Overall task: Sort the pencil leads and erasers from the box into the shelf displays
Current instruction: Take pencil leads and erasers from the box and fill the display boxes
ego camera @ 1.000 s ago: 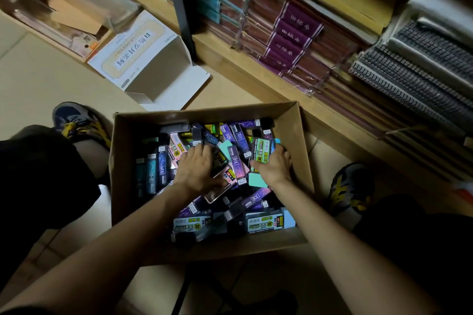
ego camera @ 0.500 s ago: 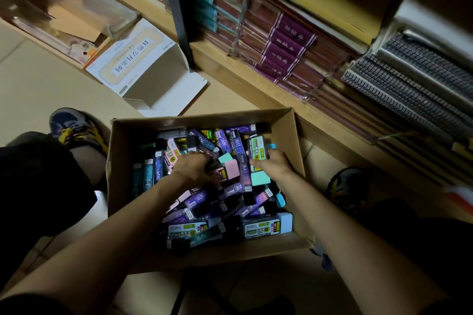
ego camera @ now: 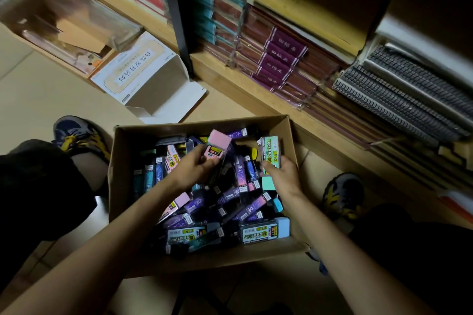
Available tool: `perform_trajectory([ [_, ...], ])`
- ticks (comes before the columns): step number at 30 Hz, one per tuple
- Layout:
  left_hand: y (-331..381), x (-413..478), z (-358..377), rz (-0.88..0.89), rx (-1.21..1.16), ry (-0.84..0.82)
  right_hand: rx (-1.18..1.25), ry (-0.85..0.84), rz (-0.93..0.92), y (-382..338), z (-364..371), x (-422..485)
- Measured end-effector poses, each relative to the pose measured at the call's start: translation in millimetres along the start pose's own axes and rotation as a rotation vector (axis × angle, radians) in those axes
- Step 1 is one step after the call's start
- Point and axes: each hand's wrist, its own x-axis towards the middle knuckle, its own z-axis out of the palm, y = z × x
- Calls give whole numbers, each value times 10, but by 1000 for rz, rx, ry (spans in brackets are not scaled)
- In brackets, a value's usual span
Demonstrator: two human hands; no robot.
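An open cardboard box (ego camera: 120,161) sits on the floor between my feet, filled with several lead cases and erasers in purple, blue, black and pink. My left hand (ego camera: 194,169) grips a pink lead case (ego camera: 216,147), lifted above the pile. My right hand (ego camera: 281,174) holds a mint-green lead case (ego camera: 270,152) upright near the box's right wall. A larger light-blue pack (ego camera: 263,231) lies at the near right corner of the box.
A wooden shelf (ego camera: 256,92) runs diagonally behind the box, stacked with maroon and purple notebooks (ego camera: 279,59) and spiral-bound pads (ego camera: 409,100). An opened white carton (ego camera: 143,77) lies on the floor at the left. My shoes (ego camera: 343,194) flank the box.
Both hands have risen out of the pile. The left one now lifts a pink case, the right one lifts a mint-green case.
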Motion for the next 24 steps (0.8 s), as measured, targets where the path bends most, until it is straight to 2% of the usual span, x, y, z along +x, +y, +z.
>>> perform_trajectory([
  [5, 152, -133, 254, -42, -376, 105, 319, -177, -22, -188, -73, -391],
  [8, 299, -262, 425, -16, -506, 78, 360, -258, -22, -319, -42, -584],
  [13, 584, -486, 616, 119, -689, 99, 344, -240, -94, -539, -42, -842],
  [18, 807, -720, 671, 227, -598, 141, 320, -259, -169, -718, -181, -1078],
  [24, 1136, -963, 621, 394, -507, 95, 262, -342, -302, -1037, -578, -1383],
])
